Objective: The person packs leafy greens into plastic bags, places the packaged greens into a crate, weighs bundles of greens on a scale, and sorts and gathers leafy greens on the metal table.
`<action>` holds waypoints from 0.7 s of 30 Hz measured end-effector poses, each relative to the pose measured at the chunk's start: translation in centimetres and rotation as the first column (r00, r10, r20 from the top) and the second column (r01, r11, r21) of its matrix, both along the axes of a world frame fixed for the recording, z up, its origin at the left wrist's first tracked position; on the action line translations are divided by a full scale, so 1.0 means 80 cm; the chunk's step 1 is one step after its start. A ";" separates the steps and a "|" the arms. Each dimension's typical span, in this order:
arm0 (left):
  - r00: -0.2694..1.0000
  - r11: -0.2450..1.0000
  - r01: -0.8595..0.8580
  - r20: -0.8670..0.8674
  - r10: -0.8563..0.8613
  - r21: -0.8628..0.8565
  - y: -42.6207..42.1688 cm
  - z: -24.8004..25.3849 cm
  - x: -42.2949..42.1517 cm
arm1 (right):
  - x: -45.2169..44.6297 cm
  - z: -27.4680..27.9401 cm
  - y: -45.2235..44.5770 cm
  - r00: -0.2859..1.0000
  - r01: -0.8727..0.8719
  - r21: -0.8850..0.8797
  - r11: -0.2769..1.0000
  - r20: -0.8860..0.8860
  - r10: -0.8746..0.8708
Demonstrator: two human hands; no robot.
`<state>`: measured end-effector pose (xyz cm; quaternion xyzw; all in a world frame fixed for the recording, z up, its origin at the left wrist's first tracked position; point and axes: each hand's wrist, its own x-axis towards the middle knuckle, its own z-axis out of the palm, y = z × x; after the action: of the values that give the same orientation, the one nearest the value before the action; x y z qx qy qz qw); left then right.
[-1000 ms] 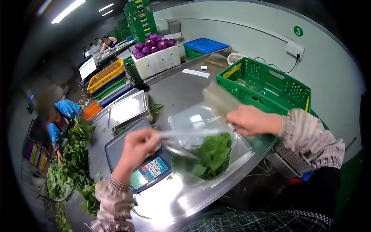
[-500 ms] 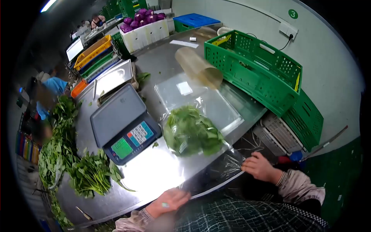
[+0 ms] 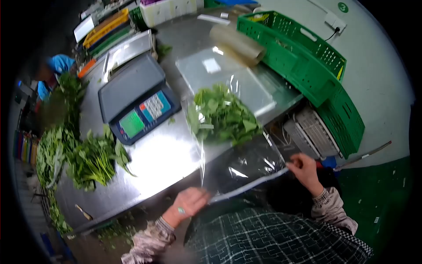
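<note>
A clear plastic bag point(image 3: 239, 170) of leafy greens point(image 3: 222, 112) lies at the table's near edge, its greens at the far end. The bag's mouth, with a whitish strip along it, is stretched flat toward me. My left hand point(image 3: 191, 202) is closed on the mouth's left corner. At the right corner, my right hand point(image 3: 304, 172) pinches the film between thumb and fingers. Beyond the greens lies a stack of flat clear bags point(image 3: 237, 79) with a white label. A digital scale point(image 3: 134, 99), its green display lit, stands left of the bag.
Loose greens point(image 3: 94, 160) are heaped on the left of the metal table point(image 3: 176, 185), near a small knife point(image 3: 83, 212). Green crates point(image 3: 290, 66) stand at right, beside a rolled plastic sheet point(image 3: 237, 44). A person in blue point(image 3: 61, 64) is at far left.
The gathered bag mouth has been spread out flat between my hands. My right hand has risen slightly, and my left hand has moved a little up. The whole view has shifted.
</note>
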<state>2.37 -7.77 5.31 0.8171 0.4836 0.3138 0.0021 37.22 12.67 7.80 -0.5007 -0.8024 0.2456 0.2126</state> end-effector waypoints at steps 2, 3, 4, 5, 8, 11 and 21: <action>0.999 1.000 -0.011 0.042 0.010 0.022 0.005 0.000 0.004 | -0.078 0.041 -0.022 0.912 -0.361 0.007 0.933 -0.204 0.355; 0.999 0.999 -0.010 0.039 0.008 0.038 0.008 -0.002 0.005 | -0.120 0.047 -0.037 0.810 -0.543 0.012 0.839 -0.255 0.528; 0.999 0.998 -0.021 0.045 0.018 0.067 0.011 -0.002 0.006 | -0.151 0.033 -0.051 0.740 -0.646 -0.087 0.759 -0.315 0.594; 0.998 0.997 -0.033 0.050 0.029 0.073 0.012 -0.001 0.006 | -0.177 0.019 -0.061 0.668 -0.730 -0.112 0.674 -0.329 0.668; 0.996 0.994 -0.067 0.059 0.062 0.082 0.015 0.006 0.002 | -0.218 0.009 -0.069 0.558 -0.828 -0.123 0.546 -0.271 0.785; 0.999 0.995 -0.036 0.011 0.036 0.088 0.020 0.016 0.004 | -0.226 -0.004 -0.073 0.522 -0.848 -0.020 0.530 -0.209 0.827; 0.999 0.999 0.022 -0.025 -0.021 0.023 -0.022 -0.006 -0.007 | 0.251 -0.197 -0.074 0.456 -0.870 0.016 0.493 0.408 0.791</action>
<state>1.78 -9.55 4.84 0.8260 0.4711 0.3093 -0.0102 57.34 6.77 -7.97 -0.0488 -0.9894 0.1342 -0.0260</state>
